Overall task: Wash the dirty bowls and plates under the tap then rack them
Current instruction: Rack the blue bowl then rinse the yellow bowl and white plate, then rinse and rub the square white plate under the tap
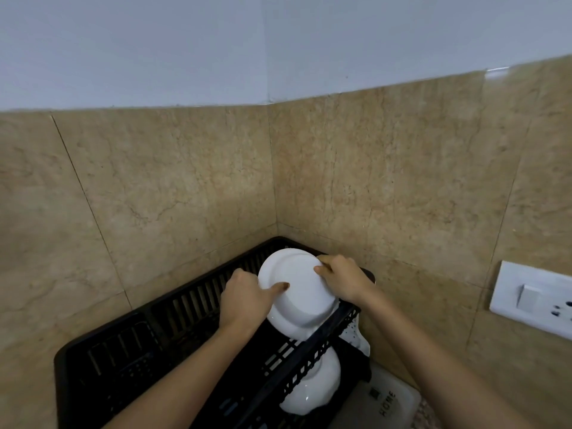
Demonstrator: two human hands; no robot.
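Note:
A white plate [297, 284] stands tilted, back side towards me, inside the black slatted dish rack [130, 345] in the wall corner. My left hand [247, 300] grips the plate's left rim, thumb lying across its back. My right hand [343, 278] holds the upper right rim with curled fingers. Just below the plate, another white dish [294, 328] leans in the rack. A white bowl [312, 388] sits lower down at the rack's near right side, partly hidden by the rack's bars.
Beige marble-look tiled walls meet in a corner behind the rack. A white switch and socket plate [535, 300] is on the right wall. A pale tray or mat printed "HOME" [390, 400] lies at the lower right beside the rack.

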